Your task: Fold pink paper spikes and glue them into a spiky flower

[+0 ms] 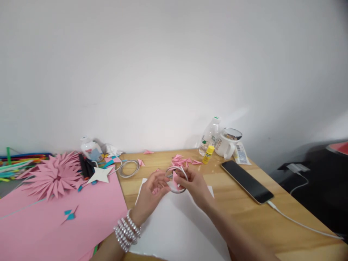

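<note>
Both of my hands are raised over a white sheet [179, 224] at the middle of the table. My left hand [153, 190], with pearl-like bead strands on its wrist, has fingers closed on the left side of a thin whitish ring [186, 176], which looks like a narrow roll of tape. Inside the ring's outline shows a folded pink paper piece [174, 178], pinched by the fingers of my right hand [194, 183]. The ring also touches the right hand. Several pink folded pieces [185, 160] lie just beyond, beside a yellow glue stick [208, 154].
At left, a pink spiky paper flower [56, 175] and a white star [101, 174] lie on pink paper [89, 217]. A white bottle [91, 148] stands behind. At right are a water bottle [210, 136], a mug [227, 143] and a phone [247, 181] with a cable.
</note>
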A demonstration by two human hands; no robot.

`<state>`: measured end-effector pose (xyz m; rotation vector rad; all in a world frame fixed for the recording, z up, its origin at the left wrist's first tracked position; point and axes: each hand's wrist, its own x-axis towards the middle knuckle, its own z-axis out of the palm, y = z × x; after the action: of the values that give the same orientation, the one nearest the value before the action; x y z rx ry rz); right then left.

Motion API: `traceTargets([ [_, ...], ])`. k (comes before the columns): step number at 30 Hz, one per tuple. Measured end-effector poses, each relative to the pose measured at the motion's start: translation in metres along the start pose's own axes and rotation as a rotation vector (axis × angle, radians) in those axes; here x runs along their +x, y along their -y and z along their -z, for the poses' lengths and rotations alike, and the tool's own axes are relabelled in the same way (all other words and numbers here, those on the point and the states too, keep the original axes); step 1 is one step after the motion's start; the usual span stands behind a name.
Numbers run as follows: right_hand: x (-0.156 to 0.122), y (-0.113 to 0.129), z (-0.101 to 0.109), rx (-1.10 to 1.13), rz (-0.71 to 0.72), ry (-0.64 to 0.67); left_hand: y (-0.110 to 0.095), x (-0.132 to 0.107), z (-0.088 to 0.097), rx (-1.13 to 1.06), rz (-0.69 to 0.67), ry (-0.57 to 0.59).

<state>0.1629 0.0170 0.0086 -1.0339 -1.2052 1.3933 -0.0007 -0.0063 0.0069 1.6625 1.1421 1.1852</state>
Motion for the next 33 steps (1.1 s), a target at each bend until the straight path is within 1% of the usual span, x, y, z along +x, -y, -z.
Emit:
traceTargets([
  [1, -0.002, -0.002, -0.007, 0.089, -0.039, 0.004, 0.0, -0.001, 0.0, 0.027, -0.058, 0.01],
  [3, -0.005, -0.007, -0.017, 0.213, -0.109, -0.004, -0.001, -0.002, 0.002, 0.154, -0.215, 0.046],
  [5, -0.006, -0.011, -0.02, 0.3, -0.161, -0.015, 0.0, -0.002, 0.004, 0.298, -0.337, 0.096],
  [7, -0.007, -0.014, -0.02, 0.361, -0.198, -0.016, 0.002, -0.002, 0.005, 0.392, -0.404, 0.124],
  [10, -0.01, -0.016, -0.017, 0.371, -0.219, 0.014, 0.007, -0.003, 0.005, 0.462, -0.483, 0.088],
  [14, -0.014, -0.014, -0.015, 0.231, -0.14, 0.068, 0.009, -0.005, 0.003, 0.455, -0.562, 0.008],
  [16, -0.015, -0.01, -0.015, 0.154, -0.086, 0.107, 0.008, -0.005, 0.003, 0.407, -0.528, -0.039],
  [17, -0.016, -0.008, -0.015, 0.128, -0.055, 0.131, 0.006, -0.005, 0.003, 0.373, -0.478, -0.081],
  [18, -0.017, -0.006, -0.015, 0.107, -0.019, 0.16, 0.005, -0.005, 0.003, 0.33, -0.409, -0.133],
  [20, -0.018, -0.003, -0.015, 0.056, 0.059, 0.204, 0.003, -0.004, 0.003, 0.208, -0.227, -0.241],
  [22, -0.021, -0.001, -0.015, -0.045, 0.105, 0.19, 0.001, -0.002, 0.001, 0.068, -0.048, -0.295],
  [24, -0.023, -0.002, -0.017, -0.142, 0.099, 0.134, -0.001, -0.001, -0.001, -0.047, 0.074, -0.307],
  [26, -0.026, -0.005, -0.02, -0.177, 0.071, 0.088, -0.002, 0.0, -0.003, -0.118, 0.134, -0.307],
  [28, -0.027, -0.009, -0.022, -0.177, 0.048, 0.079, -0.003, -0.001, -0.005, -0.148, 0.161, -0.304],
  [30, -0.027, -0.013, -0.023, -0.196, 0.053, 0.086, -0.002, -0.001, -0.006, -0.152, 0.175, -0.273],
  [33, -0.027, -0.016, -0.023, -0.296, 0.102, 0.096, 0.0, -0.002, -0.005, -0.124, 0.178, -0.16],
])
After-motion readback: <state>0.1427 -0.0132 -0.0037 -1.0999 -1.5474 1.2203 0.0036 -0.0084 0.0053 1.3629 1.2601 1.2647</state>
